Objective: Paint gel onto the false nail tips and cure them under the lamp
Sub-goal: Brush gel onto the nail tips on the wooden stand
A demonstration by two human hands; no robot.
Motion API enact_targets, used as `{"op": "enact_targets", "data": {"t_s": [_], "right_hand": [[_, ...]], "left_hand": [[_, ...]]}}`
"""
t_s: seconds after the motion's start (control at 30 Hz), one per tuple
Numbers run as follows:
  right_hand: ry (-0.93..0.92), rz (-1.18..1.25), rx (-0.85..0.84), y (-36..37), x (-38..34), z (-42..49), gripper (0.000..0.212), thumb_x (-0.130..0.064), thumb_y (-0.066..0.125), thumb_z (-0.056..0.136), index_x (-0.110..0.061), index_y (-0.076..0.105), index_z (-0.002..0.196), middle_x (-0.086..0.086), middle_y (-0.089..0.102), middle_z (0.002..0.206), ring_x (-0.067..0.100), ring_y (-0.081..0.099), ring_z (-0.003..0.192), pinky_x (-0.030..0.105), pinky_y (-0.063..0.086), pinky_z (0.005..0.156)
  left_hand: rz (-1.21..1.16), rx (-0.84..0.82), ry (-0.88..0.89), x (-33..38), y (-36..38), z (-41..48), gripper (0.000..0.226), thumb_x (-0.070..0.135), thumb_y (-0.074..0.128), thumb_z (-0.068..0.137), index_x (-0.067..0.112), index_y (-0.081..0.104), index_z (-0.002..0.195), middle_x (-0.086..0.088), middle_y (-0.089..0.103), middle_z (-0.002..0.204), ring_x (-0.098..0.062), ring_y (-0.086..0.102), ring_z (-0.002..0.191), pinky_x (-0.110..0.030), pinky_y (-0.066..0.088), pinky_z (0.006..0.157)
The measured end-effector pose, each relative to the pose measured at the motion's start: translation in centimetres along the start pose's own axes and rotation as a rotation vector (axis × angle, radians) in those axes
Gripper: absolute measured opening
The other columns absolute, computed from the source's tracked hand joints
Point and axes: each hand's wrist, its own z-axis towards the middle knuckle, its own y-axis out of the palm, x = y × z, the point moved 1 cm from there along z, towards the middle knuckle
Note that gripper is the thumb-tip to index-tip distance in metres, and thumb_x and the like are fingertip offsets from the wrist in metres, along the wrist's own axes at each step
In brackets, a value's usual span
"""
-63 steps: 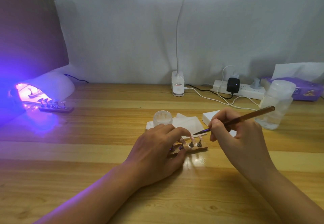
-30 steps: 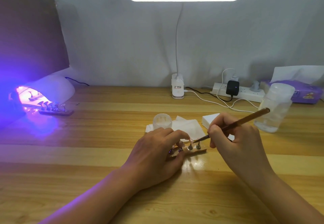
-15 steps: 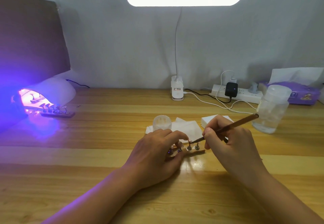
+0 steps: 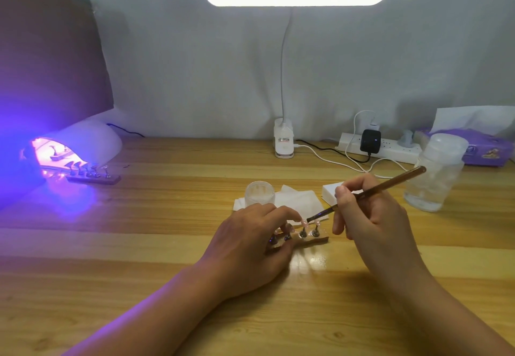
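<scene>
While the brush is at work, worktop (image 4: 172,216): pale wood, smooth and a little shiny, so a light thing would probably slide on it if it were not held down.
Curing lamp (image 4: 89,143): white dome at far left, lit violet. A second strip (image 4: 92,178) of tips lies at its mouth, well apart from the painting spot.
Left hand (image 4: 250,247): arched over the left end of the holder strip, fingers behind and thumb in front, pinching it against the worktop.
Right hand (image 4: 373,224): wrapped round the brush like a pen, thumb and fingers low on the shaft.
Holder strip (image 4: 315,240): a small wooden bar in front of the person, between the hands, with little upright stands on it. It looks light and rigid. The bare ends of the bar are the safest place to grip it.
Brush (image 4: 370,189): slim brown handle slanting up to the right, with its dark tip at one nail tip. It needs only a feather-light touch.
Gel jar (image 4: 259,192): small, open, just behind the left hand.
Nail tips (image 4: 304,223): tiny, thin and glossy, perched on the stands. They are probably stiff but easily knocked askew, and the wet gel would smear. They should be moved by the strip and not touched directly.
</scene>
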Motion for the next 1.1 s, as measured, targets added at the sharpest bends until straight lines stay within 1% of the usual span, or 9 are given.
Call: {"op": "enact_targets", "data": {"t_s": [0.07, 0.2, 0.37, 0.5, 0.6, 0.67, 0.77, 0.93, 1.1], "right_hand": [[-0.003, -0.011, 0.001, 0.2, 0.0, -0.1, 0.013, -0.034, 0.048, 0.097, -0.026, 0.054, 0.089, -0.005, 0.068, 0.061, 0.004, 0.059, 0.053, 0.032, 0.045, 0.061], [-0.003, 0.033, -0.014, 0.4, -0.1, -0.3, 0.015, -0.033, 0.048, 0.097, -0.023, 0.053, 0.087, -0.006, 0.068, 0.062, 0.001, 0.059, 0.052, 0.014, 0.04, 0.055], [0.011, 0.018, -0.023, 0.3, -0.1, -0.2, 0.017, -0.031, 0.047, 0.097, -0.02, 0.054, 0.086, -0.005, 0.067, 0.061, 0.004, 0.06, 0.054, 0.027, 0.041, 0.06], [-0.047, 0.074, 0.059, -0.3, -0.5, -0.2, 0.018, -0.034, 0.045, 0.098, -0.022, 0.055, 0.089, -0.002, 0.068, 0.068, 0.016, 0.06, 0.054, 0.04, 0.048, 0.052], [-0.111, 0.123, 0.098, -0.8, -0.8, 0.1, 0.021, -0.039, 0.04, 0.098, -0.026, 0.057, 0.102, -0.008, 0.07, 0.082, 0.017, 0.063, 0.062, 0.028, 0.053, 0.056], [-0.113, 0.074, 0.047, -1.0, -0.3, 0.2, 0.021, -0.038, 0.041, 0.098, -0.027, 0.059, 0.104, -0.014, 0.069, 0.088, 0.012, 0.066, 0.07, 0.025, 0.053, 0.062], [-0.106, -0.122, -0.117, -0.6, 1.0, 0.0, 0.01, -0.028, 0.053, 0.093, -0.028, 0.053, 0.104, -0.017, 0.064, 0.095, 0.003, 0.063, 0.085, 0.034, 0.055, 0.071], [-0.078, -0.348, -0.447, 0.4, 1.9, -0.7, 0.049, -0.03, 0.066, 0.086, -0.037, 0.024, 0.109, -0.019, 0.046, 0.11, 0.007, 0.057, 0.103, 0.037, 0.056, 0.086], [-0.109, -0.329, -0.449, 0.5, 2.3, -0.7, 0.052, -0.032, 0.071, 0.083, -0.036, 0.026, 0.109, -0.013, 0.052, 0.105, 0.015, 0.062, 0.096, 0.039, 0.057, 0.081]], "left_hand": [[-0.001, -0.002, 0.0, 0.0, 0.0, 0.0, 0.03, 0.041, 0.059, 0.088, 0.041, 0.056, 0.118, 0.02, 0.061, 0.097, -0.002, 0.053, 0.088, -0.027, 0.048, 0.071], [0.0, 0.008, 0.005, 0.0, 0.2, -0.1, 0.03, 0.041, 0.06, 0.087, 0.04, 0.056, 0.117, 0.02, 0.061, 0.097, -0.001, 0.053, 0.085, -0.029, 0.05, 0.07], [-0.019, 0.007, -0.002, -0.2, 0.3, -0.1, 0.03, 0.041, 0.06, 0.087, 0.039, 0.055, 0.116, 0.02, 0.062, 0.097, -0.001, 0.054, 0.086, -0.031, 0.05, 0.072], [-0.02, 0.019, -0.029, -0.2, 0.1, -0.1, 0.032, 0.046, 0.059, 0.084, 0.039, 0.054, 0.115, 0.02, 0.063, 0.097, 0.0, 0.056, 0.087, -0.029, 0.051, 0.074], [0.015, 0.015, -0.051, -0.5, -0.3, -0.2, 0.032, 0.052, 0.059, 0.083, 0.04, 0.054, 0.112, 0.021, 0.063, 0.096, 0.001, 0.055, 0.088, -0.024, 0.05, 0.073], [0.032, 0.007, -0.057, -0.6, -0.7, -0.3, 0.031, 0.055, 0.059, 0.08, 0.04, 0.053, 0.106, 0.021, 0.06, 0.093, 0.001, 0.052, 0.085, -0.021, 0.046, 0.07], [0.061, -0.042, -0.055, -0.9, -1.4, -0.2, 0.032, 0.054, 0.059, 0.079, 0.039, 0.051, 0.105, 0.022, 0.059, 0.093, -0.001, 0.051, 0.086, -0.022, 0.045, 0.073], [0.024, -0.213, -0.065, -1.7, -2.5, -0.2, 0.03, 0.051, 0.059, 0.078, 0.041, 0.046, 0.103, 0.022, 0.058, 0.097, 0.001, 0.053, 0.088, -0.023, 0.048, 0.076], [-0.033, -0.213, -0.083, -2.0, -2.7, -0.2, 0.025, 0.045, 0.064, 0.082, 0.042, 0.048, 0.1, 0.022, 0.059, 0.092, 0.0, 0.057, 0.089, -0.024, 0.048, 0.075]]}}
